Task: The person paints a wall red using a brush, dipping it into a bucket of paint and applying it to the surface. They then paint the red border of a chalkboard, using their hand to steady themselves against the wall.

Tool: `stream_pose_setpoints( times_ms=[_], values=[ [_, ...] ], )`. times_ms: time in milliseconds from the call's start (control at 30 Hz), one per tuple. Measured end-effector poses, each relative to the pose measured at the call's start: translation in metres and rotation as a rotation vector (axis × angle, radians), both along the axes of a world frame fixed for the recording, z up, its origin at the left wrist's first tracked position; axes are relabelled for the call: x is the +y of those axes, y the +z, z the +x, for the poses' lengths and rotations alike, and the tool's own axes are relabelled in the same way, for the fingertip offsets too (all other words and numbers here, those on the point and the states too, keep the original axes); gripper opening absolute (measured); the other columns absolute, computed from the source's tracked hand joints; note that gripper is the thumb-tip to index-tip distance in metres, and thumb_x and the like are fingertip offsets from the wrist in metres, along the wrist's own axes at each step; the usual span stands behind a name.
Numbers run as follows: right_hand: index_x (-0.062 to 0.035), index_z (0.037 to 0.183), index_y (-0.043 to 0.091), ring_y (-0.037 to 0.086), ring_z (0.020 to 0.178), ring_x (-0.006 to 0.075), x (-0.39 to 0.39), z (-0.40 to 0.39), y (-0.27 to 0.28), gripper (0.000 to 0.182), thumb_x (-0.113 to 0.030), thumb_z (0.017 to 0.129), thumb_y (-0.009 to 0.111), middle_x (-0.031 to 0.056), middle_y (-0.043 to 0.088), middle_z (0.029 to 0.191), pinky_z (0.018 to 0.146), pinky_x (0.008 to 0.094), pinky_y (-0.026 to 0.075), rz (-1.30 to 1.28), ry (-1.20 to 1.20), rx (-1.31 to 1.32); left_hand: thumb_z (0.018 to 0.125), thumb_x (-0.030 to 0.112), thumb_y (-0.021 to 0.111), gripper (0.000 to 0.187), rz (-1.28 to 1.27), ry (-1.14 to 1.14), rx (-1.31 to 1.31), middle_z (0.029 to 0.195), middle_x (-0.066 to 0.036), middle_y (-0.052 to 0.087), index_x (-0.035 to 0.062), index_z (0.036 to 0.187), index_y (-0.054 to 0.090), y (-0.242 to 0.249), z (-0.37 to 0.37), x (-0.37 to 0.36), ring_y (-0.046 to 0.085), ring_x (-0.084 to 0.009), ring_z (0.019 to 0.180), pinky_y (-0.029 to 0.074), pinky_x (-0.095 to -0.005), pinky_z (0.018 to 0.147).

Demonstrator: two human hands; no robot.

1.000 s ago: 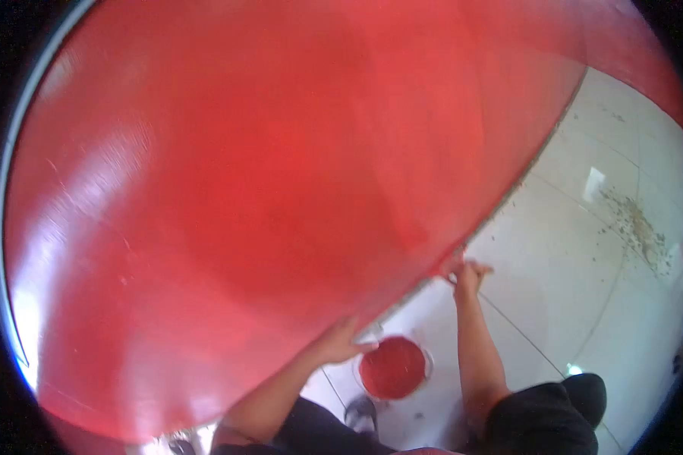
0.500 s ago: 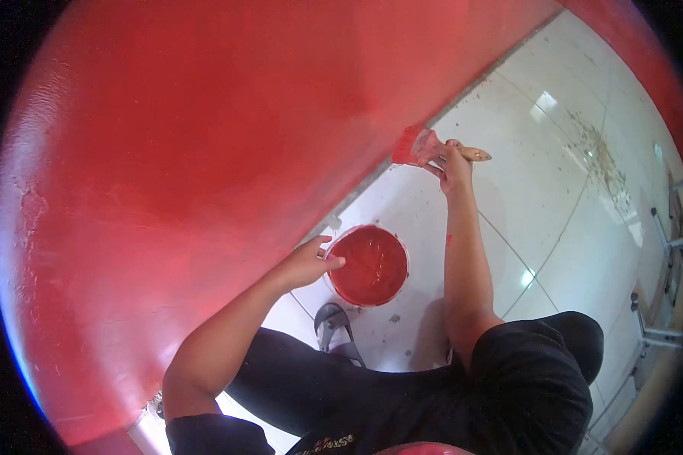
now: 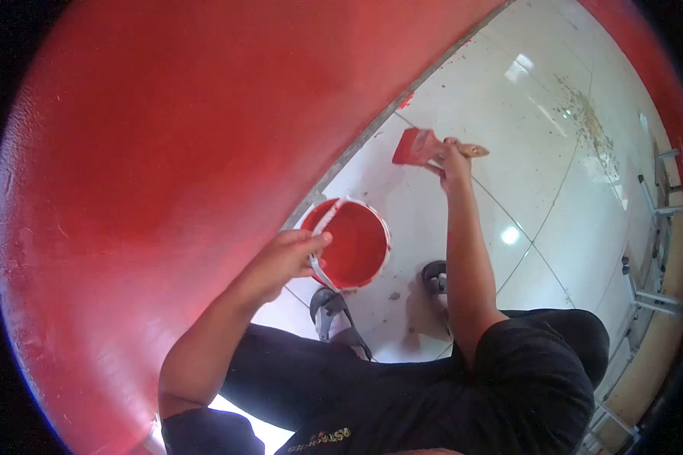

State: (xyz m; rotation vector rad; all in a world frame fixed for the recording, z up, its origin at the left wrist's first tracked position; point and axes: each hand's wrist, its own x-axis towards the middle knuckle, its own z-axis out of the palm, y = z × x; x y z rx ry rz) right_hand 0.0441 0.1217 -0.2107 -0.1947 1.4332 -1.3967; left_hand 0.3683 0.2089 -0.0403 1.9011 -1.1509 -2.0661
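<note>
My left hand is closed round the pale handle of a paint bucket. Red paint coats the bucket's inside, and its white rim is smeared with red. My right hand grips a wide paintbrush by its wooden handle. Its red-covered bristles point left, above the floor and apart from the wall. To my left, the large wall has a glossy red coat.
White floor tiles carry specks of dirt and a red paint spot by the wall's grey lower edge. Metal frames stand at the right. My sandalled feet are close to the bucket.
My left hand has gone from beside the bucket's rim to a hold on its raised handle. The bucket appears shifted and tilted. The brush stays in my right hand.
</note>
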Motion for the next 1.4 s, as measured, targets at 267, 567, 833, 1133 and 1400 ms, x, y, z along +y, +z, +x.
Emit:
stream_pose_setpoints(
  times_ms=[267, 567, 833, 1133, 1400],
  values=[
    [-0.0079, 0.091, 0.049, 0.067, 0.076, 0.0196, -0.021, 0.038, 0.070, 0.021, 0.002, 0.079, 0.063, 0.0061, 0.060, 0.089, 0.061, 0.0348, 0.057, -0.460, 0.505, -0.070, 0.094, 0.031, 0.059, 0.026, -0.005, 0.213, 0.037, 0.093, -0.006, 0.063, 0.0052, 0.099, 0.060, -0.026, 0.046, 0.015, 0.063, -0.0170, 0.089, 0.051, -0.0358, 0.088],
    [-0.0012, 0.074, 0.061, 0.057, 0.060, 0.0100, 0.027, 0.147, 0.152, 0.010, 0.001, 0.070, 0.069, 0.0038, 0.062, 0.069, 0.054, 0.0244, 0.042, -0.499, 1.435, 0.174, 0.086, 0.031, 0.066, 0.034, -0.202, -0.529, -0.720, 0.080, -0.015, 0.069, -0.0017, 0.098, 0.065, -0.039, 0.095, 0.013, 0.067, -0.0190, 0.069, 0.052, -0.0344, 0.063],
    [-0.0056, 0.074, 0.061, 0.061, 0.078, 0.0350, 0.049, 0.210, 0.084, 0.008, -0.001, 0.068, 0.057, 0.0165, 0.064, 0.077, 0.070, 0.0421, 0.048, -0.671, 1.519, 0.671, 0.088, 0.029, 0.061, 0.041, -0.350, -0.389, -0.827, 0.105, -0.021, 0.067, -0.0008, 0.117, 0.062, -0.036, 0.099, 0.009, 0.065, -0.0343, 0.098, 0.050, -0.0406, 0.087],
    [-0.0057, 0.075, 0.063, 0.063, 0.077, 0.0313, 0.045, 0.197, 0.087, 0.013, 0.001, 0.064, 0.059, 0.0140, 0.065, 0.078, 0.070, 0.0415, 0.049, -0.428, 1.588, 0.573, 0.081, 0.013, 0.060, 0.030, -0.532, -0.272, -0.822, 0.107, -0.016, 0.067, 0.0052, 0.110, 0.066, -0.033, 0.093, -0.004, 0.064, -0.0304, 0.102, 0.049, -0.0403, 0.089],
    [-0.0044, 0.073, 0.061, 0.061, 0.071, 0.0221, 0.041, 0.191, 0.092, 0.011, 0.001, 0.064, 0.060, 0.0109, 0.063, 0.070, 0.066, 0.0351, 0.048, -0.368, 1.595, 0.549, 0.080, 0.012, 0.063, 0.022, -0.592, -0.170, -0.775, 0.093, -0.018, 0.069, 0.0016, 0.098, 0.069, -0.023, 0.085, -0.005, 0.067, -0.0278, 0.088, 0.051, -0.0375, 0.077]
  ],
)
